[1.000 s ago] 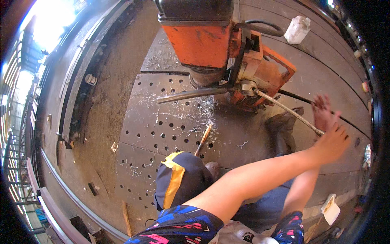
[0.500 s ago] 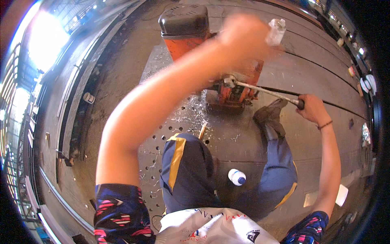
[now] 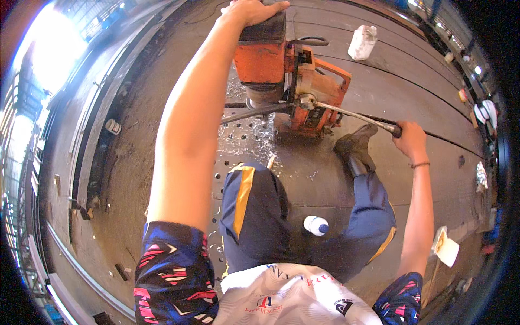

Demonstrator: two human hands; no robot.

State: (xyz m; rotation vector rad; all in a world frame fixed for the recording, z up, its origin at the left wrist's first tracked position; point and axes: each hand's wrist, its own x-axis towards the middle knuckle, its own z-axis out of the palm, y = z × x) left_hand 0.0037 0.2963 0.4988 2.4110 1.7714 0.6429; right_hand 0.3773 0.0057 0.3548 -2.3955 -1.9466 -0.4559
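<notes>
An orange magnetic drill (image 3: pixel 261 60) with a black motor cap stands on a steel plate drilled with several holes. My left hand (image 3: pixel 252 11) lies over the top of the black cap, its thumb stretched out to the right; the arm reaches across the drill's left side. A metal feed lever (image 3: pixel 355 115) runs from the drill's hub to a black knob, and my right hand (image 3: pixel 411 140) is closed round that end. Curly metal shavings (image 3: pixel 264 142) lie under and in front of the drill.
Between my legs lies a white bottle with a blue cap (image 3: pixel 316 225). A whitish plastic jug (image 3: pixel 362 43) stands beyond the drill to the right. My boot (image 3: pixel 355 146) is close to the drill's base. A cable (image 3: pixel 309 40) loops from the drill.
My left hand has swung from in front of the drill up and left onto the motor cap. My right hand stays on the lever, which looks nearly unmoved.
</notes>
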